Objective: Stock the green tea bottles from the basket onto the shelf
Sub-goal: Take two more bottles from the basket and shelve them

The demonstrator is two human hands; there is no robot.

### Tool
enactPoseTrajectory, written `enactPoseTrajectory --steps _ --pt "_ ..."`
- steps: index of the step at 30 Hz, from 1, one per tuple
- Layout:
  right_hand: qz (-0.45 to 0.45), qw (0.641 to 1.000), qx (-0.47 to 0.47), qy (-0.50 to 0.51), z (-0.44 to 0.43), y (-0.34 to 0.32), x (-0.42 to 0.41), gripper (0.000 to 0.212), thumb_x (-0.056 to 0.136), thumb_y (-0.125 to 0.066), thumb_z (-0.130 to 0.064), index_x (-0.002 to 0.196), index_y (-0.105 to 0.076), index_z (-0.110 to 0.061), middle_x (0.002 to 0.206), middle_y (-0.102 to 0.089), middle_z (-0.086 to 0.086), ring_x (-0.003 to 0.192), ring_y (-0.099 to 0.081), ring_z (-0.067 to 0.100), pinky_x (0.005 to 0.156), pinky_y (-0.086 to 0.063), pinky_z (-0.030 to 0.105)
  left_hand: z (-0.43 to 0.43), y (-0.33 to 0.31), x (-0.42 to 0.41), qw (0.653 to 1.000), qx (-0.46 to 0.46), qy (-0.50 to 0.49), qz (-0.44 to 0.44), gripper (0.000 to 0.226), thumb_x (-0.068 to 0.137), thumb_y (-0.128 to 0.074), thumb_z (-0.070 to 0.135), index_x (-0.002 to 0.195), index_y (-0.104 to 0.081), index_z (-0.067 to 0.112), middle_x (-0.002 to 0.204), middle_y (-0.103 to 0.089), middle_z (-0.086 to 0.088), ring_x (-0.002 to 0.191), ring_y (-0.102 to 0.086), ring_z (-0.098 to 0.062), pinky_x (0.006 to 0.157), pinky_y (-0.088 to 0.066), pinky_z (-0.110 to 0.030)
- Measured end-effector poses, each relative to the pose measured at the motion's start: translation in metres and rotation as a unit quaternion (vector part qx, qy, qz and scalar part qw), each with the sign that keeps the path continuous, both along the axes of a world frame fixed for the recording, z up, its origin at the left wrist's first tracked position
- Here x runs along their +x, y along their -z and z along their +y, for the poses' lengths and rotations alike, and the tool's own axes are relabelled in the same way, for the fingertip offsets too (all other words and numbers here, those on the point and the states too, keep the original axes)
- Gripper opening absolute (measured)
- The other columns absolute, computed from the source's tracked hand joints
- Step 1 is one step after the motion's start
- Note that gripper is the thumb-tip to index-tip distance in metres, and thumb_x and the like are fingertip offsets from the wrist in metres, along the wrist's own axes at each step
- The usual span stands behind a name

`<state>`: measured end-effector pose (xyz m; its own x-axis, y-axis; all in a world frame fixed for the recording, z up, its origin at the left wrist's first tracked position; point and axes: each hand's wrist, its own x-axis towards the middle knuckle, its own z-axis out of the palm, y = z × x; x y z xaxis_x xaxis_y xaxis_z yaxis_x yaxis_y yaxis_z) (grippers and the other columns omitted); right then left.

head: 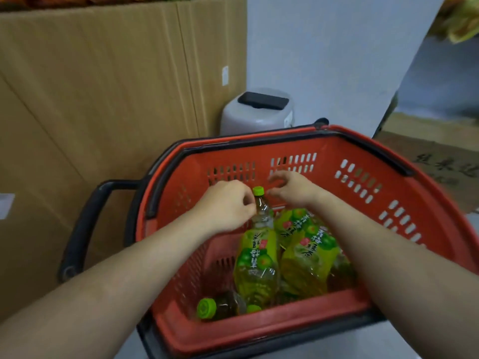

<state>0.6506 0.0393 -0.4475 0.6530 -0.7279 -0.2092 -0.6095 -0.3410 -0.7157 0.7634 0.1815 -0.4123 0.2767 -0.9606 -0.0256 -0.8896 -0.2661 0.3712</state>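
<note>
While over the basket, left hand round a bottle, right hand slack; cartons, bin behind.

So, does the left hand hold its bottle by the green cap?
No, the left hand grips the bottle at its clear neck, just below the green cap, which stays uncovered.
</note>
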Motion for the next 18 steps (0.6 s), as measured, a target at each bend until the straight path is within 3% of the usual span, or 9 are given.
enactPoseTrajectory --steps 2,4,7,9,11,13,15,16,18 --pt "-0.017 0.999 -0.010 0.036 -0.012 0.010 -0.002 0.039 0.087 -0.063 -0.012 0.126 -0.058 -0.008 0.098 -0.057 0.003 0.059 -0.047 0.003 0.049 -0.041 0.011 -0.039 0.019 -0.006 1.000 0.011 -0.026 0.000 0.026 0.083 -0.059 0.034 0.103 -0.068 0.022 0.107 -0.070 -0.003 0.106 -0.061 -0.027 0.085 -0.049 -0.034" --pt "-0.040 0.997 -0.001 0.061 -0.021 0.015 -0.003 0.040 0.087 -0.060 -0.010 0.127 -0.059 -0.009 0.098 -0.052 0.000 0.060 -0.039 0.001 0.056 -0.034 0.014 -0.070 0.041 -0.004 0.998 0.016 -0.064 -0.006 0.038 0.086 -0.057 0.036 0.121 -0.058 0.021 0.119 -0.065 -0.008 0.112 -0.058 -0.031 0.086 -0.046 -0.034" --pt "-0.043 0.996 0.008 0.077 -0.028 0.015 -0.004 0.036 0.088 -0.058 -0.012 0.123 -0.062 -0.011 0.096 -0.053 0.002 0.074 -0.050 0.014 0.066 -0.041 0.025 -0.102 0.080 0.004 0.993 0.085 -0.073 -0.026 0.049 0.092 -0.052 0.041 0.138 -0.040 0.029 0.128 -0.058 -0.011 0.116 -0.055 -0.033 0.089 -0.047 -0.038" --pt "-0.026 0.998 0.006 0.057 -0.027 0.012 -0.003 0.036 0.089 -0.057 -0.012 0.125 -0.060 -0.012 0.100 -0.053 0.002 0.082 -0.052 0.018 0.065 -0.042 0.025 -0.111 0.099 0.006 0.991 0.112 -0.068 -0.009 0.045 0.093 -0.050 0.042 0.135 -0.040 0.029 0.126 -0.060 -0.010 0.114 -0.056 -0.032 0.086 -0.047 -0.037" --pt "0.000 0.999 0.011 0.037 -0.024 0.009 -0.003 0.041 0.089 -0.057 -0.010 0.130 -0.055 -0.014 0.108 -0.054 0.002 0.071 -0.051 0.012 0.059 -0.042 0.024 -0.116 0.108 0.006 0.994 0.081 -0.069 -0.008 0.032 0.091 -0.055 0.039 0.119 -0.050 0.023 0.114 -0.065 -0.009 0.106 -0.059 -0.031 0.075 -0.043 -0.034" --pt "0.033 0.999 0.022 0.020 -0.020 0.006 -0.006 0.057 0.087 -0.063 -0.010 0.140 -0.044 -0.017 0.123 -0.058 0.010 0.070 -0.053 0.012 0.063 -0.046 0.026 -0.113 0.103 0.006 0.997 0.038 -0.062 -0.039 0.023 0.087 -0.061 0.037 0.102 -0.056 0.020 0.105 -0.066 -0.007 0.101 -0.060 -0.030 0.072 -0.040 -0.032" --pt "0.086 0.996 0.028 -0.024 -0.014 0.006 -0.009 0.083 0.081 -0.073 -0.016 0.150 -0.027 -0.022 0.144 -0.046 0.014 0.107 -0.059 0.024 0.089 -0.049 0.033 -0.105 0.087 0.006 0.997 0.006 -0.024 -0.078 0.022 0.085 -0.064 0.036 0.099 -0.059 0.019 0.104 -0.065 -0.006 0.102 -0.060 -0.029 0.075 -0.042 -0.032" --pt "0.116 0.991 0.030 -0.053 -0.012 0.005 -0.011 0.097 0.078 -0.078 -0.021 0.153 -0.017 -0.025 0.151 -0.039 0.013 0.126 -0.050 0.028 0.101 -0.044 0.035 -0.099 0.073 0.006 0.995 -0.022 -0.011 -0.094 0.022 0.084 -0.065 0.036 0.099 -0.060 0.021 0.104 -0.065 -0.006 0.102 -0.059 -0.029 0.077 -0.042 -0.033" --pt "0.118 0.987 0.045 -0.103 -0.006 0.006 -0.013 0.115 0.072 -0.083 -0.028 0.153 -0.002 -0.030 0.156 -0.031 0.007 0.139 -0.035 0.028 0.112 -0.032 0.037 -0.090 0.037 0.009 0.988 -0.116 -0.027 -0.095 0.019 0.080 -0.067 0.038 0.093 -0.064 0.024 0.095 -0.067 -0.002 0.094 -0.060 -0.025 0.075 -0.041 -0.032"
